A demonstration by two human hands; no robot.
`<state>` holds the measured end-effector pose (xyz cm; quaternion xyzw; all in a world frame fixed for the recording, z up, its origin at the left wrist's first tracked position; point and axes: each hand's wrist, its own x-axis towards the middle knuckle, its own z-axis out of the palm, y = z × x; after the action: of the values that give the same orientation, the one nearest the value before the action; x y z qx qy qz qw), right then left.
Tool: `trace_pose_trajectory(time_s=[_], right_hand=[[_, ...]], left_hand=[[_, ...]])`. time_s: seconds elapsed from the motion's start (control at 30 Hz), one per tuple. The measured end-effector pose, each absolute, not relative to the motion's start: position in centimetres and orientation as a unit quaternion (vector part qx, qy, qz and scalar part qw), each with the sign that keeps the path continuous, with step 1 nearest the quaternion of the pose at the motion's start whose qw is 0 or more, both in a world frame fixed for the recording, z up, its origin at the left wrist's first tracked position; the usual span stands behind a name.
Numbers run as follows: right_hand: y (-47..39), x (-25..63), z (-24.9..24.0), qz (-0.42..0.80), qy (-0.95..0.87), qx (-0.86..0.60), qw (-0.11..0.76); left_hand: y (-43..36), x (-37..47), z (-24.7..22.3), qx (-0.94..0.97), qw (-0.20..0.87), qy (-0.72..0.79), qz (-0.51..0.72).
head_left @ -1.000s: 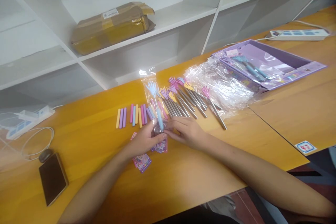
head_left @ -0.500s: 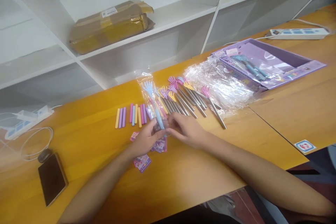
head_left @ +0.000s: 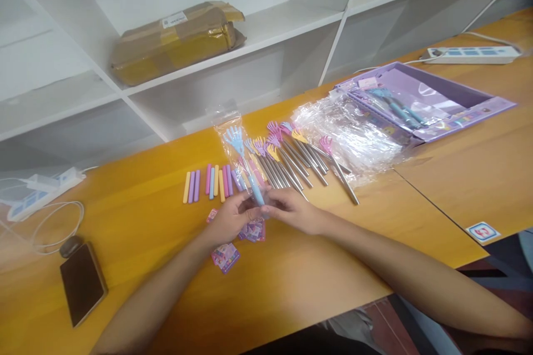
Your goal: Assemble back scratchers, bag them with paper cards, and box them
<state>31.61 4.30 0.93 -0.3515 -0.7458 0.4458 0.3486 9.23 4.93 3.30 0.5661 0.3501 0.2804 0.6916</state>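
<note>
A blue back scratcher with a light blue handle lies inside a clear plastic bag, its hand-shaped head pointing away from me. My left hand pinches the near end of the bag on one side. On the other side, my right hand grips the same end, thumbs almost meeting. Printed cards lie partly hidden beneath my hands. Several coloured handle tubes are lined up left of the bag. To its right rest several metal-stemmed back scratchers with pink, purple, yellow and blue heads.
A heap of clear bags lies against an open purple box holding a bagged blue back scratcher. A phone and power strips sit on the table. Behind, a taped carton rests on white shelving.
My right hand has moved in slightly towards the left hand and its fingers have closed on the bag's near end. The bagged scratcher has shifted a little.
</note>
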Motion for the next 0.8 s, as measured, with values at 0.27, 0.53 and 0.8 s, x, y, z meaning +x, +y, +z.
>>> trace_pose_trajectory(time_s=[0.27,0.53,0.8], right_hand=[[4.22,31.77,1.38,0.479,-0.744,-0.312,0.346],[4.22,31.87,1.34,0.507,-0.738,-0.3,0.329],[4.36,31.95,1.11,0.527,-0.722,-0.308,0.327]], left_hand=[[4.86,9.3,3.26,0.573,0.681,0.356,0.284],[4.64,9.23,3.8,0.572,0.694,0.346,0.266],[4.72,9.14,3.09,0.585,0.673,0.354,0.28]])
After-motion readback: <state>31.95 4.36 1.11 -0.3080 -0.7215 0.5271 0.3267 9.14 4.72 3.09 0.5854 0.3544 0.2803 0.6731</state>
